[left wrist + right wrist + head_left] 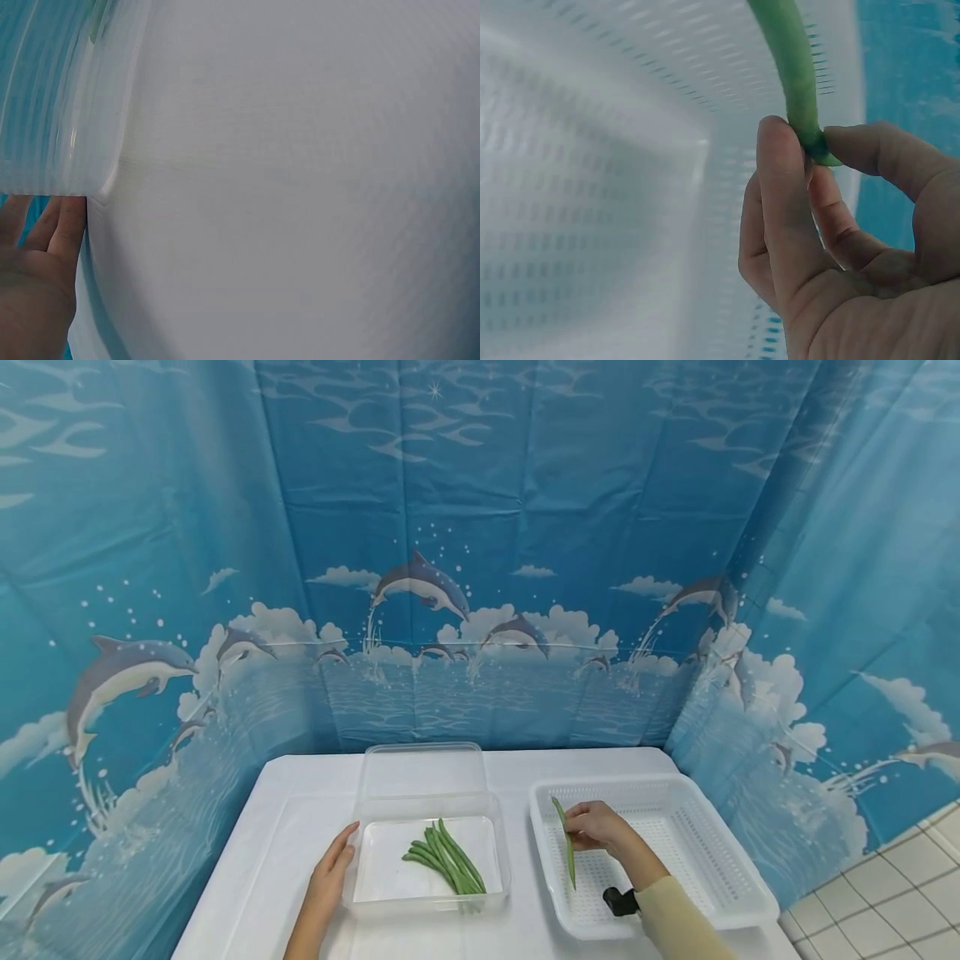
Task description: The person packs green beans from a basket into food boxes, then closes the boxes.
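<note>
My right hand (pixel 602 829) pinches a single green bean (pixel 571 862) between thumb and fingertips, over the left part of a white perforated basket (pixel 551 881). In the right wrist view, the thumb and index fingertip meet at one end of the bean (pixel 795 75). On the left, my left hand (pixel 327 875) rests its fairly straight fingers against the left side of a clear plastic container (pixel 375 905). The left wrist view shows those fingers (pixel 69 229) right at the container's wall (pixel 82 150). Several green beans (pixel 450 858) lie bunched in the container's right half.
A clear lid (pixel 422 772) lies behind the container on the white-covered table (pixel 296 810). The basket stands to the right of the container, with a gap between them. A blue dolphin-print curtain (pixel 480 527) encloses the back and sides. A black wrist camera (pixel 619 902) sits at my right wrist.
</note>
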`<state>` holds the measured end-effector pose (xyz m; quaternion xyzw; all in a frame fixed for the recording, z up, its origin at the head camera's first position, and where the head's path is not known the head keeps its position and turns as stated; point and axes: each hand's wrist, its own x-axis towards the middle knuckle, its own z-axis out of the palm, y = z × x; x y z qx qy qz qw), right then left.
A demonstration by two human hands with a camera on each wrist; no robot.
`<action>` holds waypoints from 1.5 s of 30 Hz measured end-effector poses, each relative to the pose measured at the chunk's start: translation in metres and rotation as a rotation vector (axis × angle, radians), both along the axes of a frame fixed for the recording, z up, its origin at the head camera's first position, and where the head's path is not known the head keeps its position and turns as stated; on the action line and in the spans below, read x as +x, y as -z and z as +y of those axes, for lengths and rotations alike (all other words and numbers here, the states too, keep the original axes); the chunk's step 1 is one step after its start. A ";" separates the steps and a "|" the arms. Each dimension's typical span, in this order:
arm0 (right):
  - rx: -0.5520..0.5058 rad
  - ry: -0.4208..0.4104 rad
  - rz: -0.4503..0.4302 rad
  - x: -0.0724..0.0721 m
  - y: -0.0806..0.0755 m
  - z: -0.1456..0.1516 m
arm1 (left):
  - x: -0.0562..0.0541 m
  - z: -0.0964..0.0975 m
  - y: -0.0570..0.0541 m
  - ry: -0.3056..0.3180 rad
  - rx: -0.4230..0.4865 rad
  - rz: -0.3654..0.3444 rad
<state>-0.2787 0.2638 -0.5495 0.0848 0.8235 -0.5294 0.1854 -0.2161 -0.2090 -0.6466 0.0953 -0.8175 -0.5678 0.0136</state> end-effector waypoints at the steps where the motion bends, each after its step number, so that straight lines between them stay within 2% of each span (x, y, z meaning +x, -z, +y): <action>1: -0.018 -0.014 -0.003 -0.001 -0.006 -0.001 | 0.000 0.000 0.000 0.000 -0.004 0.000; 7: -0.108 -0.069 -0.008 -0.009 -0.031 -0.020 | 0.001 -0.001 -0.001 -0.005 0.003 -0.005; 14: -0.127 -0.116 0.026 -0.011 -0.043 -0.073 | 0.000 0.000 -0.001 -0.002 -0.008 -0.012; 23: -0.132 -0.184 -0.028 -0.013 -0.015 -0.152 | 0.001 -0.002 0.000 -0.003 0.011 -0.014; 29: -0.129 -0.222 -0.046 -0.013 0.000 -0.187 | 0.002 0.000 -0.003 -0.004 0.038 -0.006; 36: -0.054 -0.208 -0.029 -0.010 0.014 -0.207 | 0.001 0.001 -0.003 -0.001 0.037 0.013; 45: 0.103 -0.187 0.085 -0.003 0.039 -0.217 | 0.003 -0.001 -0.004 -0.001 0.037 0.003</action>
